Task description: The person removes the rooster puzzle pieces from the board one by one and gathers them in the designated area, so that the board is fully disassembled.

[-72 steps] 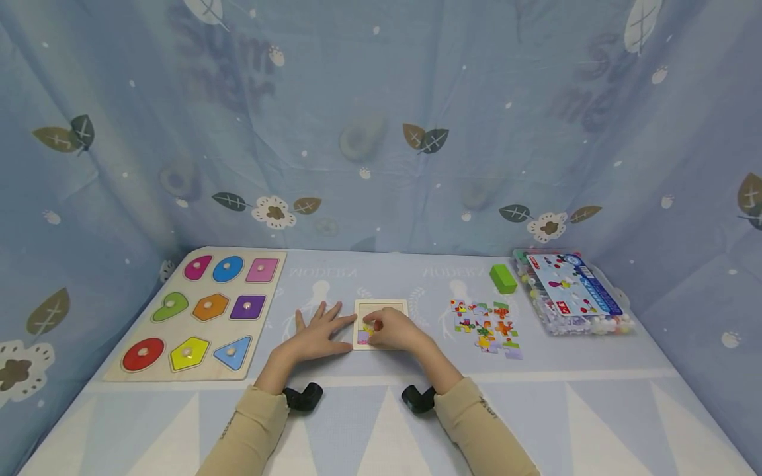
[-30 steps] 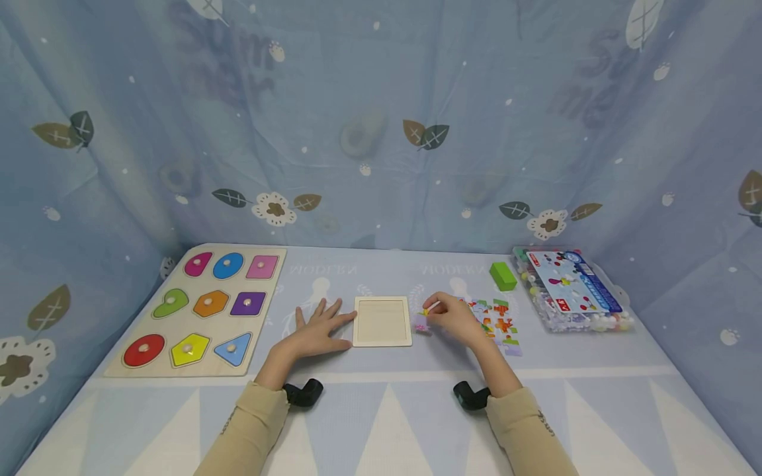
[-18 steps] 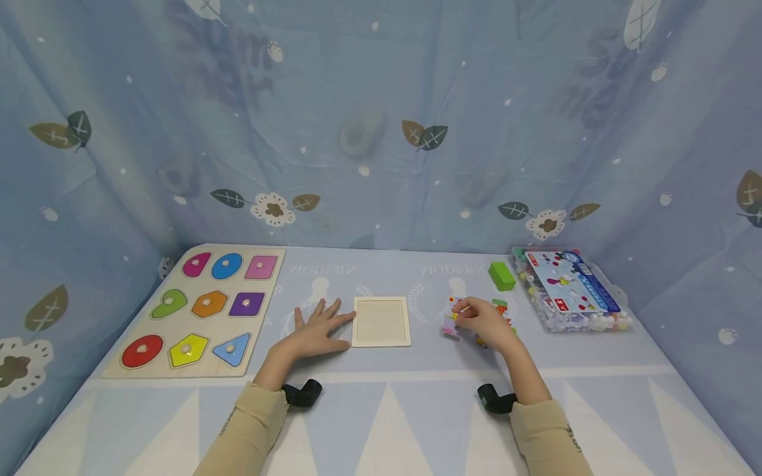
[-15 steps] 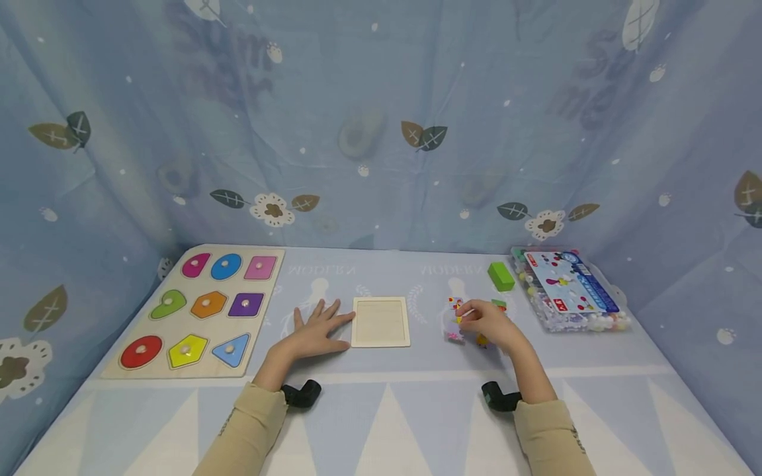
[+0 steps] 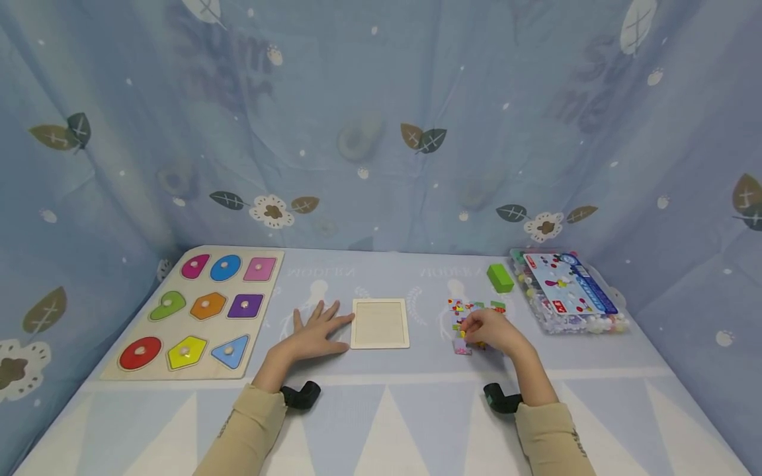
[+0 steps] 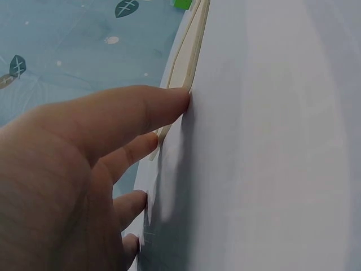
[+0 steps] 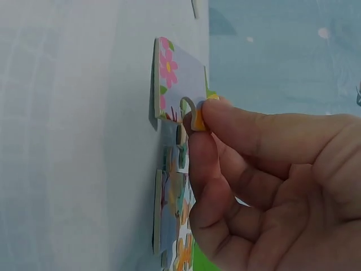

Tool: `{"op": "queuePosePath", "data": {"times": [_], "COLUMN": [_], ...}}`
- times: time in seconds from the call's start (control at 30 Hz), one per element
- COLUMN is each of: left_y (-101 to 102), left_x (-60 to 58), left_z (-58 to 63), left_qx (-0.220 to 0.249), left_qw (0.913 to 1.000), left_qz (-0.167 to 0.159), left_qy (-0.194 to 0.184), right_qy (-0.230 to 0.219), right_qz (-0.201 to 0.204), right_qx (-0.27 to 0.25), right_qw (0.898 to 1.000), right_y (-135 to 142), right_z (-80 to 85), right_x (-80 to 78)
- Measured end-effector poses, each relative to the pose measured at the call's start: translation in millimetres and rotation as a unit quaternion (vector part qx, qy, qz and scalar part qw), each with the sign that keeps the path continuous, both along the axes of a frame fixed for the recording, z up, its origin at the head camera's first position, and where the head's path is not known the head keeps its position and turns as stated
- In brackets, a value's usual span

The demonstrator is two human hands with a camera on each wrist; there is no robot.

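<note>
My right hand [image 5: 494, 330] pinches a lilac jigsaw puzzle piece with pink flowers [image 7: 183, 73] between thumb and forefinger. It is at the near left side of several other puzzle pieces [image 5: 457, 305], and the hand hides part of that group. In the right wrist view, more pieces [image 7: 166, 212] lie on the table just beyond the held one. My left hand [image 5: 315, 337] lies with its fingers spread. Its thumb and forefinger tips touch the left edge of a square wooden puzzle tray [image 5: 381, 324], whose bare bottom shows.
On the left lies a wooden peg board [image 5: 205, 277] with colourful shapes. A green block [image 5: 500, 278] stands behind the loose pieces. Farther right is a clear plastic box [image 5: 568, 291] of beads with a printed card. A blue patterned curtain [image 5: 381, 132] closes off the back.
My right hand has lifted the lilac puzzle piece out of the tray and carried it right to the other pieces, then slightly nearer me. My left hand has stayed at the tray.
</note>
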State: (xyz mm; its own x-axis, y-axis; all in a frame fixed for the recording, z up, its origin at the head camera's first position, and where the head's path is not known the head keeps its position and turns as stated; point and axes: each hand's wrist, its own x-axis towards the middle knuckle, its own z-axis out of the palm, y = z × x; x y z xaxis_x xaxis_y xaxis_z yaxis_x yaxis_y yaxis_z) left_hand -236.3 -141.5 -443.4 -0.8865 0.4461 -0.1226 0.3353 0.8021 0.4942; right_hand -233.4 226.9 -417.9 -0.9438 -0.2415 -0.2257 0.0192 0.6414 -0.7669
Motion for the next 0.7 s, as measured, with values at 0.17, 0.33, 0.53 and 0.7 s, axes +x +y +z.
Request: {"op": "queuePosePath", "data": {"times": [0.17, 0.33, 0.53, 0.7], "left_y": [-0.5, -0.9, -1.1, -0.4], "left_x": [-0.1, -0.4, -2.1, -1.3], "left_z": [-1.3, -1.7, -2.1, -2.9], "left_qx": [-0.001, 0.002, -0.001, -0.002], "left_qw": [1.0000, 1.0000, 1.0000, 1.0000], "left_qz": [-0.001, -0.005, -0.006, -0.005], "left_qy": [-0.001, -0.002, -0.001, -0.003], "right_qy": [0.011, 0.015, 0.020, 0.033], "right_qz": [-0.001, -0.004, -0.006, -0.019], "right_qx": [0.028, 0.045, 0.049, 0.056], "right_qw": [1.000, 0.999, 0.999, 0.998], "right_y": [0.9, -0.2, -2.7, -2.6], "right_z": [-3.3, -4.6, -2.7, -2.1], "right_x": [-0.9, -1.9, -1.9, -1.0]}}
